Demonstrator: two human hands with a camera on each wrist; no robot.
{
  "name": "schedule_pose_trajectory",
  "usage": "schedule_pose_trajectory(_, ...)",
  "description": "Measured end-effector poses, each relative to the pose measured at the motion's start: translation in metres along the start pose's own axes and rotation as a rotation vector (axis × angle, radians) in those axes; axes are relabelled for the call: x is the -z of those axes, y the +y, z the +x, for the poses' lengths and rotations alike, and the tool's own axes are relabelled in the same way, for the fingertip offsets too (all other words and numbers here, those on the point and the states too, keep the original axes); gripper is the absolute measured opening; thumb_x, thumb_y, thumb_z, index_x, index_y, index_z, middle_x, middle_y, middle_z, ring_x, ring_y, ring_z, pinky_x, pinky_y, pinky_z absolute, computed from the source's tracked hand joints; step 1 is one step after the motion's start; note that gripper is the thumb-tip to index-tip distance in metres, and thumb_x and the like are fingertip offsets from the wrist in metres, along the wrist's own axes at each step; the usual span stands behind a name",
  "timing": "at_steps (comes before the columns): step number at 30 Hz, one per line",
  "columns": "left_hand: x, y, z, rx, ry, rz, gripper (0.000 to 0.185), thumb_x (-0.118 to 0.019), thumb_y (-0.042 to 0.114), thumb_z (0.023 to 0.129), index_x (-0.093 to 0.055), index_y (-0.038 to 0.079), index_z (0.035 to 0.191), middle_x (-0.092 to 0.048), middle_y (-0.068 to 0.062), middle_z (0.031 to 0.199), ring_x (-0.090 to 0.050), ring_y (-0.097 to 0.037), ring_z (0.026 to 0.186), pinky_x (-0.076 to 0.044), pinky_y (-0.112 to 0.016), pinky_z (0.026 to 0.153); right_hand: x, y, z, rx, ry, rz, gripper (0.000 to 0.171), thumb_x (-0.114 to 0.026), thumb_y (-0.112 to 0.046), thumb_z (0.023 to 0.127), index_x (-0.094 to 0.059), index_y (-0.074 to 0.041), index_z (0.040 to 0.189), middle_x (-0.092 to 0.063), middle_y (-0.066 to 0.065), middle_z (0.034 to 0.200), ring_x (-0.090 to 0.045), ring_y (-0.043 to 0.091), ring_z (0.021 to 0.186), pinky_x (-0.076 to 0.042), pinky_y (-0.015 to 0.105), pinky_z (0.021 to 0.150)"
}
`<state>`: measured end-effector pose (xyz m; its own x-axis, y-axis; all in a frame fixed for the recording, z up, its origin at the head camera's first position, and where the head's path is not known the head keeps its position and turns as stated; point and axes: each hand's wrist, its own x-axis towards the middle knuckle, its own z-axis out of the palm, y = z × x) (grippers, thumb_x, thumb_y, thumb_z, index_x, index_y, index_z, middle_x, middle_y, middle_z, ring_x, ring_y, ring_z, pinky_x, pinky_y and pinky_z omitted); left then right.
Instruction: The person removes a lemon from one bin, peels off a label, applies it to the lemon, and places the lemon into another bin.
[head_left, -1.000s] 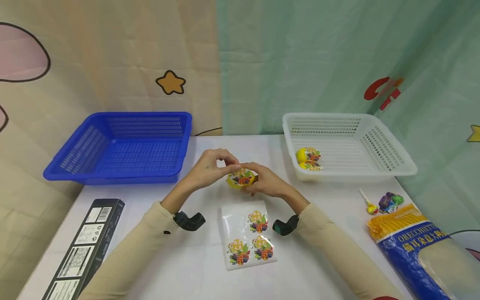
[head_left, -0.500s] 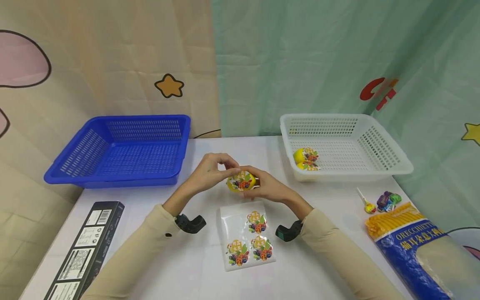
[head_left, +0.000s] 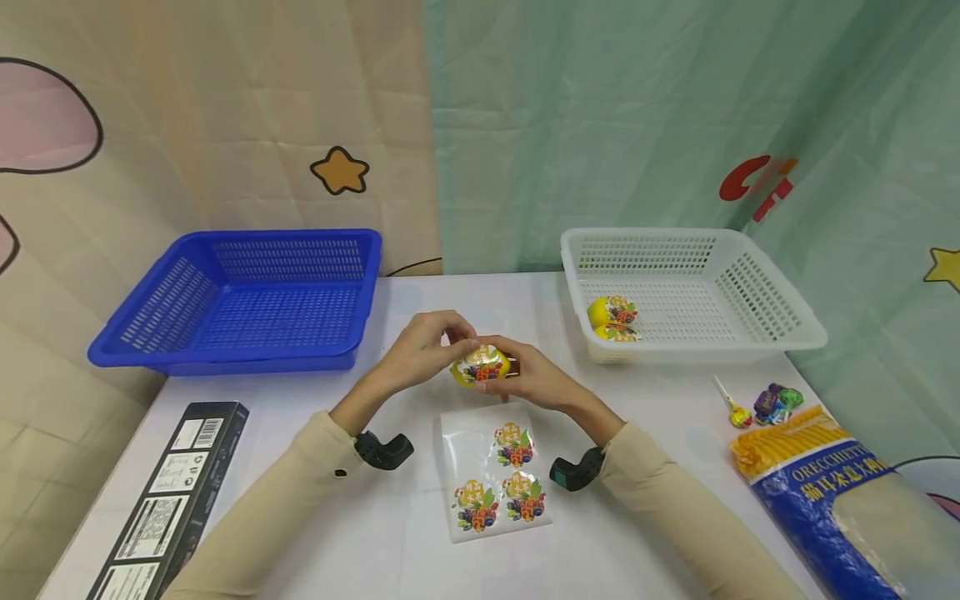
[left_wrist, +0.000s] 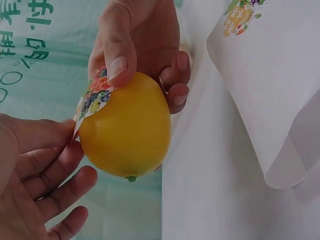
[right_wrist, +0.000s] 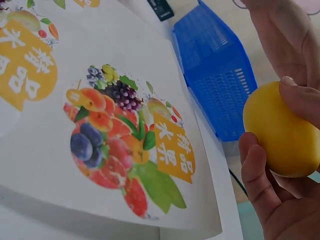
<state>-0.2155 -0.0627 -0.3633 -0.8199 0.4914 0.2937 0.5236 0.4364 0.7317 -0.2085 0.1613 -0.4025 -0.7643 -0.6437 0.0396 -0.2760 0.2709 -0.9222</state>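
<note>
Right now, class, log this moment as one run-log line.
right hand: holds lemon | left hand: pinches sticker edge on lemon | sticker sheet: on table

Bright even light, soft shadows; head view slightly soft, edges bowed.

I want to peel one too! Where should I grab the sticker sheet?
Pinch the sticker sheet by its bare left margin, coming from the left: it lies flat, and the three stickers crowd its right side, so fingers would not smudge them.
</note>
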Motion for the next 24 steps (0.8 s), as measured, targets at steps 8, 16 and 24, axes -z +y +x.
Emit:
schedule_pose_trajectory(8, -0.0008, 0.0015, -0.0004, 0.033, -0.033, 0.001, 0.010, -0.069, 0.017, 0.092, -0.072, 0.008, 0.093, -0.066, 0.000, 0.085, -0.058, -0.016, 0.080, -0.044, -0.030, 0.065, -0.0017, -0.0023, -0.0024, -0.016, 0.036, -0.034, 0.066, -0.074, -0.016, 0.089, -0.043, -0.016, 0.148, -0.063, 0.009, 0.109, -0.059, 0.020, 0.067, -0.051, 0.035, 0.058)
schedule_pose_trajectory(16, -0.0054, 0.0004, -0.0054, 0.074, -0.013, -0.078, 0.013, -0.072, 0.020, 0.091, -0.071, 0.009, 0.098, -0.064, 0.000, 0.086, -0.057, -0.017, 0.079, -0.045, -0.030, 0.064, -0.0025, -0.0047, -0.0070, 0.015, 0.058, -0.062, 0.063, -0.076, -0.017, 0.088, -0.048, -0.014, 0.145, -0.061, 0.006, 0.121, -0.059, 0.019, 0.085, -0.050, 0.027, 0.068)
schedule_pose_trajectory(24, -0.0060, -0.0011, -0.0094, -0.235, 0.040, 0.162, 0.007, -0.072, 0.014, 0.090, -0.075, 0.010, 0.094, -0.067, 0.004, 0.087, -0.055, -0.010, 0.071, -0.044, -0.032, 0.069, -0.0051, -0.0074, -0.0073, -0.003, 0.041, -0.052, 0.062, -0.074, -0.013, 0.089, -0.048, -0.011, 0.144, -0.059, 0.007, 0.127, -0.059, 0.019, 0.093, -0.050, 0.026, 0.074)
